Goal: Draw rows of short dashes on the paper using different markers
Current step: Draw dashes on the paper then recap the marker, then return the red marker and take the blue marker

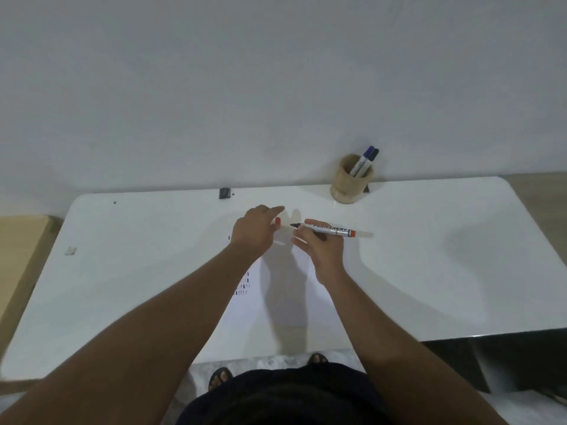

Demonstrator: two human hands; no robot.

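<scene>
Lying beneath both forearms, the paper (276, 308) shows dash rows (244, 285) nearest the left wrist. Right hand (322, 248) grasps an uncapped permanent marker (325, 230), tip pointing toward the left hand (254, 230), which pinches the red cap (278, 222). Beyond the right hand, a wooden cup (351, 182) contains two markers (366, 159).

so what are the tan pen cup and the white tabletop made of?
Tan round pen cup: looks like turned wood or bamboo, matte, faint grain, thick rim. White tabletop: smooth and glossy, showing soft reflections and shadows; probably laminate or painted board, cannot tell which.
</scene>
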